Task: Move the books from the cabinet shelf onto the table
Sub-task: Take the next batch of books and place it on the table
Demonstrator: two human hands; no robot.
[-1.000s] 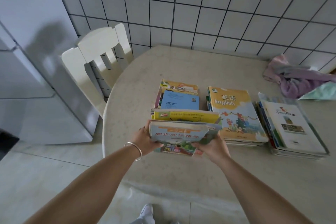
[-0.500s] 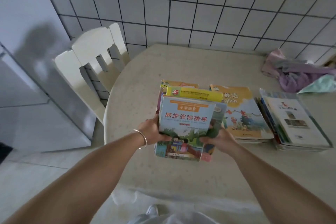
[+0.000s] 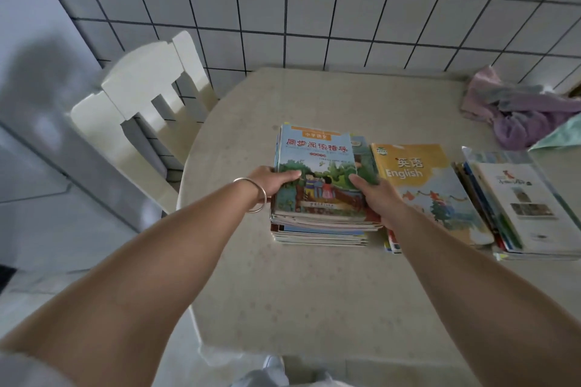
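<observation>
A bundle of thin books (image 3: 317, 166), topped by a blue cover with red Chinese writing and two children, lies flat on the left stack on the beige table (image 3: 314, 286). My left hand (image 3: 272, 181) grips its left edge, thumb on the cover. My right hand (image 3: 374, 195) grips its right edge, thumb on top too. To the right lies a stack topped by a yellow English book (image 3: 424, 185), and further right a stack with a white cover (image 3: 528, 207). The cabinet shelf is out of view.
A cream wooden chair (image 3: 141, 110) stands at the table's left side. A heap of purple and pink cloth (image 3: 518, 116) lies at the table's back right. A white tiled wall runs behind, and a grey appliance stands at the left.
Both hands carried the bundle forward and down from above the table's near part onto the left stack, covering the blue and yellow books that showed there before.
</observation>
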